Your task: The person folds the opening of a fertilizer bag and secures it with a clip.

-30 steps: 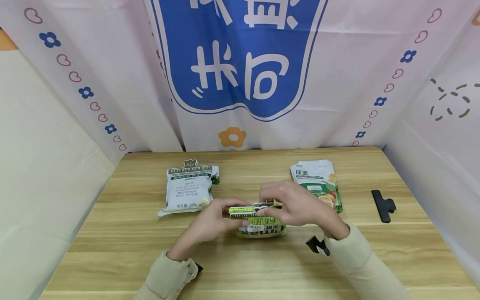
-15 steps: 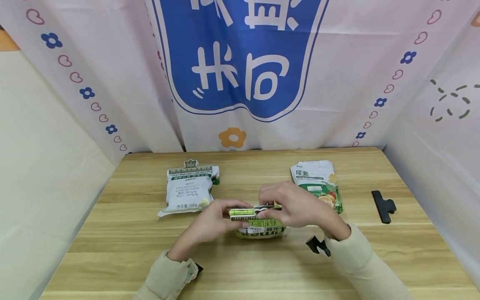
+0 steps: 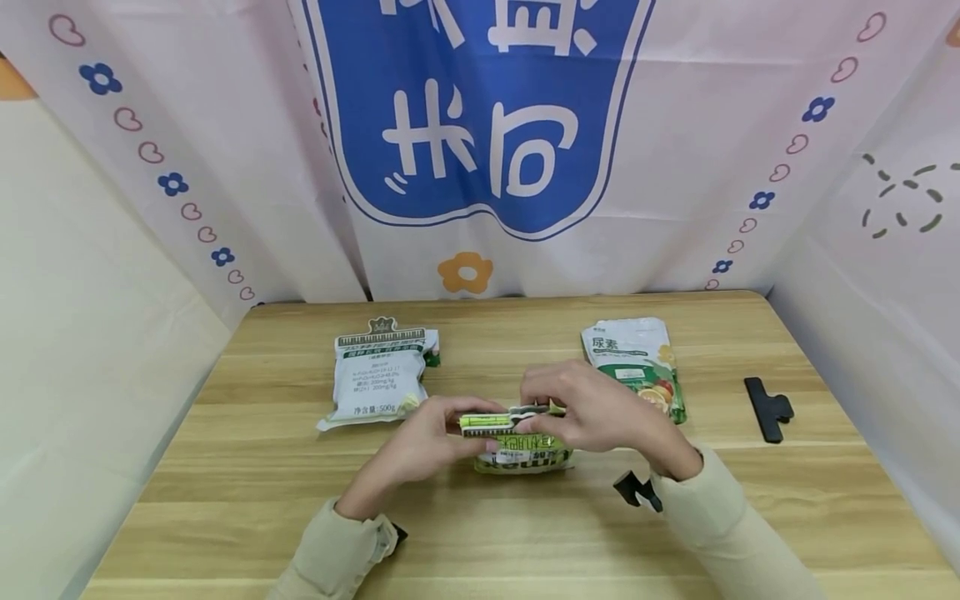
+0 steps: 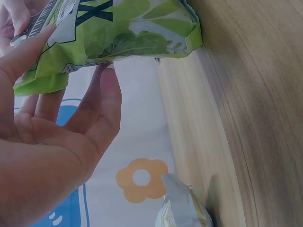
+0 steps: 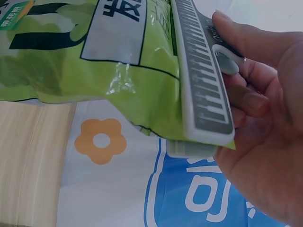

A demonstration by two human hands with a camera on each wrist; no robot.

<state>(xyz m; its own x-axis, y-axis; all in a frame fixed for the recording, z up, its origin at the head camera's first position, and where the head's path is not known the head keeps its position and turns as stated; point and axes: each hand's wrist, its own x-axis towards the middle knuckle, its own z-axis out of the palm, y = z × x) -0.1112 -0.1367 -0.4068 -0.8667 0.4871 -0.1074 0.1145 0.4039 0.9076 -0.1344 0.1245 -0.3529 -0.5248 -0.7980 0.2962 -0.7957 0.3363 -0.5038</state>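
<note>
A green bag [image 3: 525, 460] with printed lettering stands on the table in front of me, its folded top edge up. My left hand [image 3: 423, 440] grips the left end of this top edge, thumb on the near side and fingers behind, as the left wrist view shows. Across the top lies a bag clip [image 5: 204, 75] with a piano-key pattern, its jaws around the bag's folded edge. My right hand [image 3: 588, 408] pinches the clip's handle between thumb and fingers. The fingers behind the clip are partly hidden.
At the back left lies a white bag [image 3: 378, 387] with a similar piano-key clip [image 3: 381, 335] on its top. A white and green pouch [image 3: 626, 354] lies at the back right, beyond my right hand. Right of it is a black clip [image 3: 768, 410] on the wooden table [image 3: 510, 550].
</note>
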